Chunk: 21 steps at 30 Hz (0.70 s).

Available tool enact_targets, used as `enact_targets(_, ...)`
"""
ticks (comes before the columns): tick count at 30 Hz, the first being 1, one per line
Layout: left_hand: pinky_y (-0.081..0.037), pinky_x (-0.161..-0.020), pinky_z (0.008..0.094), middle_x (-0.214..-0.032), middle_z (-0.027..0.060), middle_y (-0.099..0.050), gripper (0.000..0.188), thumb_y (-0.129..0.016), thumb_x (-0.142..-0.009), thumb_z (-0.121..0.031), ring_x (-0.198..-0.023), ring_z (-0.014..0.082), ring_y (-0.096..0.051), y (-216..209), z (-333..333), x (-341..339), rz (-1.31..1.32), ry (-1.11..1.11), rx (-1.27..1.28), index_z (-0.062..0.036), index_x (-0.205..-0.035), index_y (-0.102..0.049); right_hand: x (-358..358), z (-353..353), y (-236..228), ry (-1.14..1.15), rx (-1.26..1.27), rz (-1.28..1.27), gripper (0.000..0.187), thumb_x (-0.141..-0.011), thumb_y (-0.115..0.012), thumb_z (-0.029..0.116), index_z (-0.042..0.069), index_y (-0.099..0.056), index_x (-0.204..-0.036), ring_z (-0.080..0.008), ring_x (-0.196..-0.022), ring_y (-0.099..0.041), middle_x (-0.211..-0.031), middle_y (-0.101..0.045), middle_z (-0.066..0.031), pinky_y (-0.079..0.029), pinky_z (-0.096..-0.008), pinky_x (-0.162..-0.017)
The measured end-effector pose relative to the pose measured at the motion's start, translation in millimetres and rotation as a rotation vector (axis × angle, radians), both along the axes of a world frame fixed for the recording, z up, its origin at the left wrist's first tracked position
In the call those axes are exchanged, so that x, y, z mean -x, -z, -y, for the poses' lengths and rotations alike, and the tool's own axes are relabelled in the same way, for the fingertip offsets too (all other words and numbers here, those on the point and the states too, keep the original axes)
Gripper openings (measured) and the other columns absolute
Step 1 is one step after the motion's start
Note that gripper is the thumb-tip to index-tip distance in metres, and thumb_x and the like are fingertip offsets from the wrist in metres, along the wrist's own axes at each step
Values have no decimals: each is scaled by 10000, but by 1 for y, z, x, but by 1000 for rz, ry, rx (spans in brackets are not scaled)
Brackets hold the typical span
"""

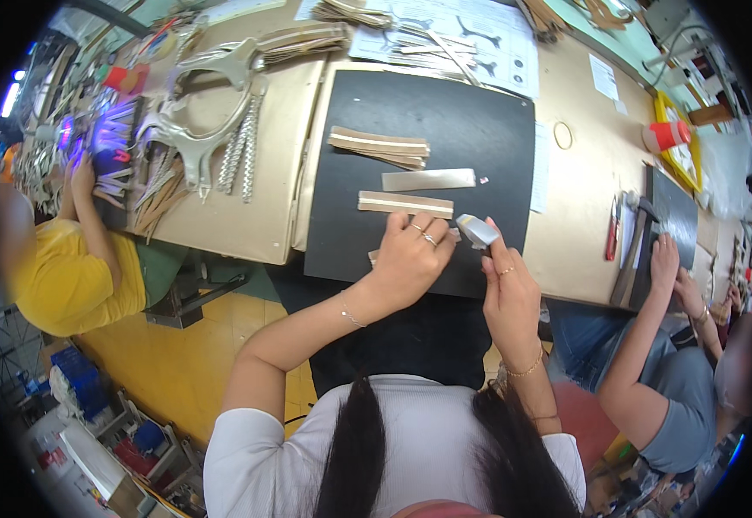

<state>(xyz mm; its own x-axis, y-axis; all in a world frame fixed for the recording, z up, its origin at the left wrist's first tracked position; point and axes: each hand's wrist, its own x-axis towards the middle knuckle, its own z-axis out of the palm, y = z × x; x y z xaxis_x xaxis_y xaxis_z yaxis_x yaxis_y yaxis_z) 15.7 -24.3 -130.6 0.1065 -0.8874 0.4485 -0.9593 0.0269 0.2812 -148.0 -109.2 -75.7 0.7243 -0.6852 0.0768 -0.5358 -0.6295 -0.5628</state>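
My left hand (412,262), fingers bent and pressed together, is on a narrow strip (373,257) at the near part of the black mat (480,129); most of the strip is hidden beneath the hand. Just beside it, my right hand (511,289) pinches a silvery-grey strip (478,230) whose raised end curls up. Whether the two strips are joined cannot be seen. Beyond my left fingers lies a tan strip with a pale centre line (406,205). Farther off are a flat silver strip (428,180) and a small stack of tan strips (378,147).
Harness-like grey straps (199,138) and bundled strips lie left, with a printed sheet (480,43) behind the mat. To the right are red-handled pliers (612,229), a hammer (646,209) and a red-and-white cup (667,135). Co-workers sit on both sides, one in a yellow shirt (78,276).
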Motion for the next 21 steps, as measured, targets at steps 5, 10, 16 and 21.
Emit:
enact_targets(5, -356, -797, 372, -912, -14, -611, 133, -750, -837, -144, -929, 162, -601, 2, 0, -1, 3, -3, 6, -96, -961, -746, -2, 2, 5, -22, 40, -44, 548, -985, -636, 84, 166, -521, -1515, -295, -666, -608, -839, -583, -108, -505, -421, -614)
enact_targets(10, -384, -856, 378, -961, 37, -631, 185, -641, -864, -145, -965, 192, -590, 3, -3, 0, -29, 14, -31, -58, -993, -740, 0, 0, 10, -29, 70, -67, 520, -995, -632, 120, 182, -538, -1503, -298, -662, -615, -816, -566, -102, -509, -422, -601)
enact_targets(16, -336, -829, 390, -873, -38, -605, 155, -807, -792, -163, -928, 161, -595, 2, -2, 3, -188, -113, 38, -141, -940, -765, 1, 2, 13, -24, 88, -100, 528, -1000, -630, 128, 192, -524, -1512, -301, -647, -610, -819, -566, -102, -507, -436, -585)
enact_targets(21, -334, -832, 394, -864, -42, -620, 124, -824, -763, -162, -911, 175, -595, -2, 0, 7, -309, -220, 16, -144, -872, -770, 0, 4, 13, -35, 58, -42, 531, -1002, -620, 114, 182, -515, -1518, -311, -660, -602, -820, -563, -108, -498, -436, -596)
